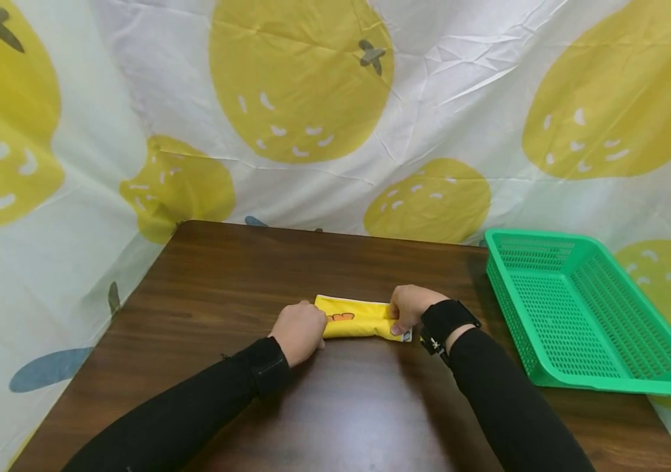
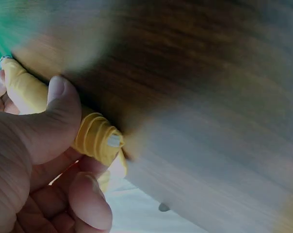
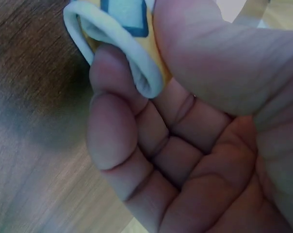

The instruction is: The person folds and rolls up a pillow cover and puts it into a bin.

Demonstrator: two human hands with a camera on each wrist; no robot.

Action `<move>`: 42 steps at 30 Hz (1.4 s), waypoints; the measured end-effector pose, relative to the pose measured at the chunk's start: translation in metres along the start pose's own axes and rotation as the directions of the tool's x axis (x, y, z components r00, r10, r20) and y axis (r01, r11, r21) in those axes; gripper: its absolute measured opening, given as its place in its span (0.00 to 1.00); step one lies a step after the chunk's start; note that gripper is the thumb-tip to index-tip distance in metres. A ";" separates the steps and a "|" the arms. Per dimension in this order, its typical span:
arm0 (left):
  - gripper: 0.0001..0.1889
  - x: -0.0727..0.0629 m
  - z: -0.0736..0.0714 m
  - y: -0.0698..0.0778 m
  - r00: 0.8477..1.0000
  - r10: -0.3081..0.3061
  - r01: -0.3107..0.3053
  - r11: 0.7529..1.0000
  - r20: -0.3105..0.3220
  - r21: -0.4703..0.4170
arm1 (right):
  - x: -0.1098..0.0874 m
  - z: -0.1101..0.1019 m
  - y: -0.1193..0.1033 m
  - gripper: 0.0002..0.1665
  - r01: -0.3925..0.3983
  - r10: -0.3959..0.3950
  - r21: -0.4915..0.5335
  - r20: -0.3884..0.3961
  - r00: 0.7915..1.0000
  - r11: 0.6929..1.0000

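Observation:
A yellow cloth [image 1: 359, 318] with a white edge and an orange print lies partly rolled on the table. Its near side forms a thick roll, while a flat strip shows behind it. My left hand [image 1: 300, 333] grips the left end; in the left wrist view the thumb [image 2: 59, 109] presses on the coiled layers of the cloth [image 2: 95, 133]. At the right end, my right hand [image 1: 415, 307] pinches the roll. Seen from the right wrist, a folded white hem [image 3: 112, 39] and a blue-edged patch sit between thumb and index finger.
A green plastic basket [image 1: 538, 334] with perforated walls stands at the right of the dark wooden table [image 1: 241, 269]. Behind and to the left hangs a white curtain [image 1: 312, 190] with yellow fruit prints.

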State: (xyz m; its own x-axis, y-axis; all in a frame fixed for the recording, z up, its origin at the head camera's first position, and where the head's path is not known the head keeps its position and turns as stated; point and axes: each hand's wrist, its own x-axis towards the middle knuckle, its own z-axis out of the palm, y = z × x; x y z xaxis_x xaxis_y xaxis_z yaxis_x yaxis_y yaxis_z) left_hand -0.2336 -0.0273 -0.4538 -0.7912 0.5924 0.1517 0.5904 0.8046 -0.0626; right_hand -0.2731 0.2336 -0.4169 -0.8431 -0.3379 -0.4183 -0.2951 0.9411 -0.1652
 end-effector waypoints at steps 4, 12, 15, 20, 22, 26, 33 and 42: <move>0.12 0.002 0.001 -0.003 1.000 0.021 -0.021 1.000 -0.022 -0.013 | 0.002 0.000 0.002 0.21 -0.007 0.007 0.017 0.003 1.000 1.000; 0.10 0.013 0.003 -0.009 0.995 0.096 -0.096 0.995 0.033 -0.005 | -0.001 0.002 0.002 0.15 0.013 -0.012 0.010 -0.034 0.999 1.000; 0.13 0.022 0.002 -0.014 0.987 0.124 -0.124 0.992 0.101 -0.008 | -0.002 0.003 0.002 0.14 0.024 -0.024 -0.002 -0.047 0.999 1.000; 0.16 0.037 -0.007 -0.019 0.960 0.131 -0.133 0.991 0.247 -0.010 | -0.005 0.005 0.001 0.14 0.030 -0.029 0.009 -0.083 0.996 1.000; 0.16 0.045 -0.010 -0.020 0.940 0.117 -0.112 0.993 0.320 -0.032 | -0.006 0.006 0.001 0.15 0.029 -0.027 0.020 -0.102 0.994 0.999; 0.19 0.062 -0.013 -0.025 0.879 0.103 -0.070 0.994 0.465 -0.088 | -0.007 0.008 0.002 0.15 0.031 -0.026 0.034 -0.140 0.990 0.999; 0.24 0.080 -0.025 -0.036 0.751 0.134 0.000 0.979 0.646 -0.202 | -0.014 0.020 0.001 0.14 0.051 -0.035 0.058 -0.251 0.967 0.997; 0.22 0.079 -0.041 -0.034 0.740 0.115 0.058 0.971 0.662 -0.233 | -0.027 0.038 -0.005 0.17 0.060 -0.059 -0.011 -0.420 0.905 0.998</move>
State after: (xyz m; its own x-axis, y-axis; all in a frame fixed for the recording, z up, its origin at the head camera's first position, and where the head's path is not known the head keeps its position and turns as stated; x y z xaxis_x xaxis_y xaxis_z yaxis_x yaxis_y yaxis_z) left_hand -0.3095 -0.0095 -0.3989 -0.6233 0.5576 -0.5483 0.5645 0.8060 0.1780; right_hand -0.2321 0.2371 -0.4386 -0.9348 -0.3552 0.0064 -0.3505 0.9191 -0.1802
